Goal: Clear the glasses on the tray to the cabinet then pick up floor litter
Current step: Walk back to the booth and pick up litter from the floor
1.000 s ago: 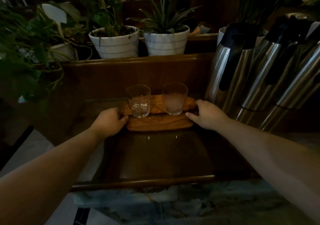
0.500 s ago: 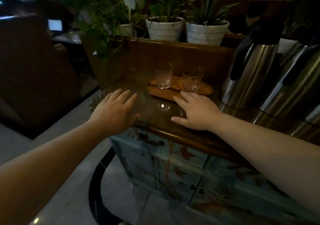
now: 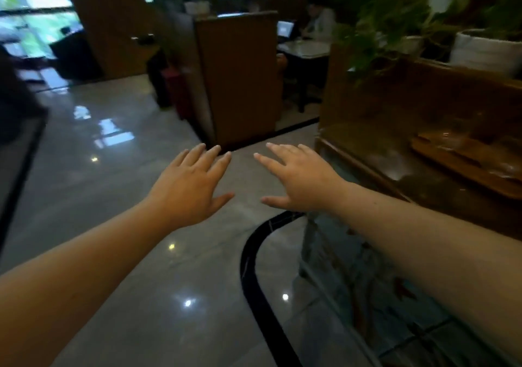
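Observation:
My left hand [image 3: 189,186] and my right hand [image 3: 299,180] are both stretched out flat over the glossy grey floor [image 3: 118,174], fingers apart, holding nothing. The wooden tray [image 3: 463,160] lies on the dark cabinet top [image 3: 375,152] at the right edge, well to the right of my right hand. The glasses on it are blurred and hard to make out. No litter shows on the floor.
The cabinet's painted blue front [image 3: 367,276] runs down the right. A black curved floor inlay [image 3: 254,276] passes below my hands. A wooden booth partition [image 3: 240,78] stands ahead, with a person at a table [image 3: 308,47] behind it. White plant pots [image 3: 485,53] sit at the upper right.
The view has swung left, from the cabinet top to the open floor. Both hands have come off the tray and the cabinet and now hover spread over the floor.

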